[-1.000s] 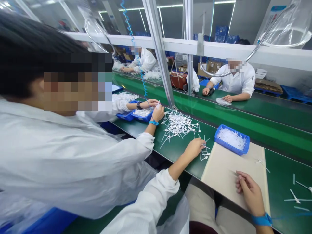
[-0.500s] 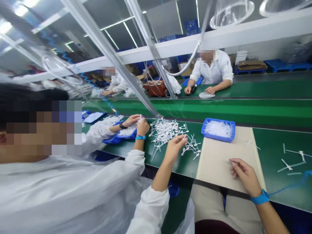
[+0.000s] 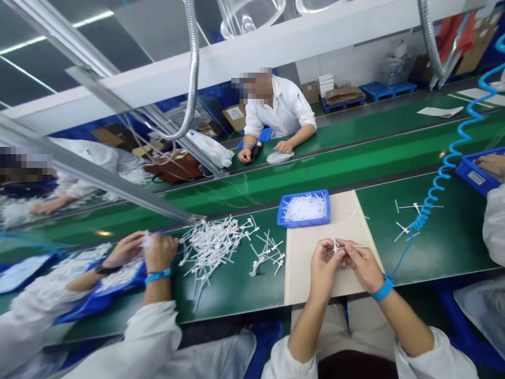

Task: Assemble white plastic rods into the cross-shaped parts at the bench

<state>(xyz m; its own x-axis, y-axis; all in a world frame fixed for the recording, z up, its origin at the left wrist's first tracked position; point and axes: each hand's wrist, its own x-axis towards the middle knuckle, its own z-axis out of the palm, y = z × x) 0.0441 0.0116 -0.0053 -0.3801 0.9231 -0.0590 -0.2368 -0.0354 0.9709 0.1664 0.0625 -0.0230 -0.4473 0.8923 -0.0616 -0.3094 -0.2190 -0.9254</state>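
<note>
My left hand (image 3: 324,266) is closed, its fingertips pinching a small white plastic fitting with a thin tube (image 3: 335,245). Close beside it, my right hand (image 3: 363,266), with a blue band round the wrist, pinches at the same fitting; its fingertips partly hide the piece. Both hands are above a beige mat (image 3: 303,263). Beyond them, at the mat's far left corner, is a blue tray (image 3: 303,223) full of short whitish tube pieces. To the left lies a loose pile of white tube fittings (image 3: 219,242), with a smaller scatter (image 3: 268,255) nearer the mat.
Several fittings (image 3: 403,229) lie right of the mat, near a coiled blue cord (image 3: 444,158). A co-worker's hands (image 3: 158,252) work at the left beside a blue tray (image 3: 84,305). Another person (image 3: 278,110) sits across the green bench. A metal frame (image 3: 118,179) slants overhead.
My left hand has moved from beside the pile to over the mat, carrying the small fitting. My right hand has come up to meet it and closed. The view has swung to the right.
</note>
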